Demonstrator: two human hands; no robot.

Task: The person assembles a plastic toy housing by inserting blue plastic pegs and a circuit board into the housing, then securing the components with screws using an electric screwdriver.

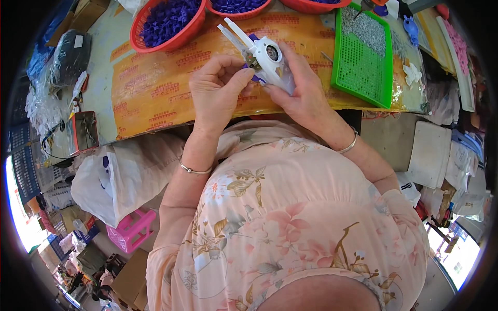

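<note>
In my right hand point(307, 92) is a white plastic housing point(268, 63) with a round dark opening and two long prongs pointing away to the upper left. Its fingers wrap the housing's right side, with the thumb below. My left hand point(213, 93) is closed in a pinch at the housing's left side, beside a small dark mechanism. Bits of purple plastic show around the housing there. Whatever lies between the left fingertips is hidden. Both hands are just above the yellow-orange covering point(150, 93) on the table.
Red baskets of small purple parts point(168, 23) line the far edge. To the right, a green perforated tray point(363, 78) holds many small silvery pieces. An orange-and-black box point(85, 130) stands at the left edge. Below are a white sack point(111, 181) and a pink stool point(130, 230).
</note>
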